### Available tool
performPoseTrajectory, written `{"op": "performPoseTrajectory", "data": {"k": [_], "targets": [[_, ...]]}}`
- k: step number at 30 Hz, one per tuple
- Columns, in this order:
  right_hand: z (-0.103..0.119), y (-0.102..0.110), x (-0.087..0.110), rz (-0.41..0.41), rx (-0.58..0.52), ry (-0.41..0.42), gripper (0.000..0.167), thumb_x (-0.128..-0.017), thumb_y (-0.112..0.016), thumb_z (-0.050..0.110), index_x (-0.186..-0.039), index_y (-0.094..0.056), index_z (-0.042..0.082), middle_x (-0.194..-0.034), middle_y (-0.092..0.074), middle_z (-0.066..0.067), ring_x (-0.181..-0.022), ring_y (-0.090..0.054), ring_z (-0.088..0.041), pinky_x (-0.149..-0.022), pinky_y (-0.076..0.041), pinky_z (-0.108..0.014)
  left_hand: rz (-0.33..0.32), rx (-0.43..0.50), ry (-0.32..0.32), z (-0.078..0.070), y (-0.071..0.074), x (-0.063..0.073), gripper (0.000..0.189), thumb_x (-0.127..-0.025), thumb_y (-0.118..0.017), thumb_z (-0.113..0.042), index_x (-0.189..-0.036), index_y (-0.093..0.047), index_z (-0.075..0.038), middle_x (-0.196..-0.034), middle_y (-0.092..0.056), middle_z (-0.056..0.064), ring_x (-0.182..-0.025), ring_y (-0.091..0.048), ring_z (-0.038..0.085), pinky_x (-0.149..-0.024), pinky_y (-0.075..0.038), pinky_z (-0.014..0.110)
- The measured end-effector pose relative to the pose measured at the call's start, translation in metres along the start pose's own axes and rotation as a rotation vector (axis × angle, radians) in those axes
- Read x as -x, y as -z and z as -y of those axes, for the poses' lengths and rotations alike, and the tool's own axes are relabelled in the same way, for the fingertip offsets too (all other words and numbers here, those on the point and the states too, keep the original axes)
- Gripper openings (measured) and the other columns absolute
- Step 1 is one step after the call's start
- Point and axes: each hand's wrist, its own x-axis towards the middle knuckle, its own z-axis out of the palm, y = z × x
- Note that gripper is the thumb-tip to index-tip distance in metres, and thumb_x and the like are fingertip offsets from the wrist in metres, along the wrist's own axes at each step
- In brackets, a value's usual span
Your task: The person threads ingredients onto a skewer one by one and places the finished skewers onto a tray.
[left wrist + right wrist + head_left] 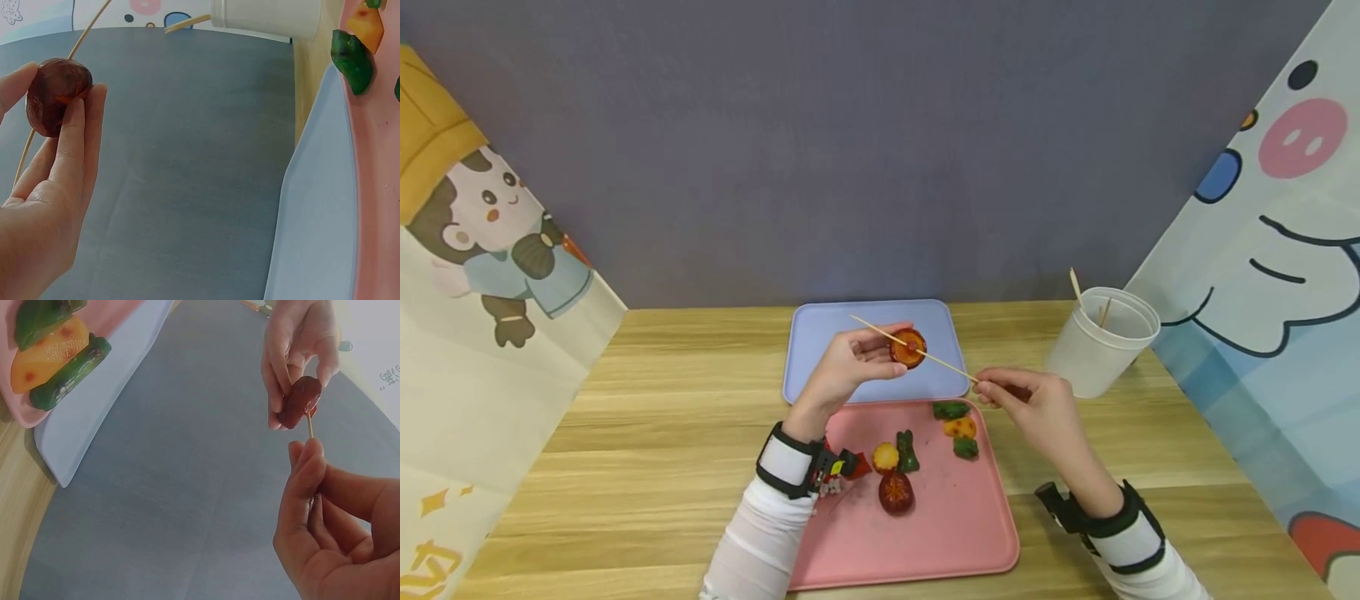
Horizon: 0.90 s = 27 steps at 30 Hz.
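My left hand [857, 358] holds a round, glossy dark-red mushroom [917, 358] between thumb and fingers above the blue tray [943, 333]. Its orange underside with a small central stem faces up in the head view. A thin wooden skewer [951, 367] runs along that underside at the stem, its far end sticking out to the upper left. The right hand [1030, 400] pinches the skewer's near end between thumb and fingertips. In the left wrist view, the mushroom [53, 94] hides the skewer's middle. From the right wrist, the skewer [310, 428] meets the mushroom's orange side.
A pink tray [955, 533] carries another mushroom [896, 492], a yellow round piece [885, 457], a green pepper piece [907, 452] and a red piece [860, 467]. Green and yellow pieces [960, 427] line its right corner. A white cup [1086, 358] with skewers stands right.
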Motion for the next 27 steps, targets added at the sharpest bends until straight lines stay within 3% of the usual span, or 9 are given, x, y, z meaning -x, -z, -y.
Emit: {"op": "performPoseTrajectory", "data": {"k": [11,21,27], "targets": [[0.002,-0.003,0.002,-0.013,0.03,0.016,0.012,-0.083,-0.071,0.009,-0.093,-0.075,0.005,-0.085,-0.074,-0.009,-0.069,-0.07,-0.018,-0.058,-0.054,-0.019,0.052,-0.016,0.026,0.009,-0.011,-0.002,0.051,-0.077,-0.073,0.003,-0.126,-0.059,-0.001,-0.117,-0.065,0.018,-0.105,-0.065,0.021,-0.087,-0.053,0.029],[0.003,-0.006,0.003,0.003,-0.029,0.014,0.014,-0.084,-0.07,0.008,-0.095,-0.074,0.003,-0.088,-0.074,-0.011,-0.069,-0.069,-0.006,-0.06,-0.056,-0.02,0.082,-0.02,0.04,0.012,-0.016,0.0,0.05,-0.079,-0.073,0.0,-0.127,-0.059,-0.004,-0.119,-0.065,0.017,-0.108,-0.064,0.023,-0.09,-0.053,0.031],[0.005,-0.005,0.005,0.002,-0.022,0.018,0.013,-0.084,-0.07,0.008,-0.096,-0.074,0.003,-0.088,-0.074,-0.011,-0.07,-0.071,-0.015,-0.06,-0.055,-0.02,0.11,-0.03,0.036,0.013,-0.024,-0.001,0.05,-0.079,-0.073,-0.002,-0.127,-0.059,-0.003,-0.118,-0.065,0.018,-0.106,-0.065,0.023,-0.09,-0.053,0.033]]}}
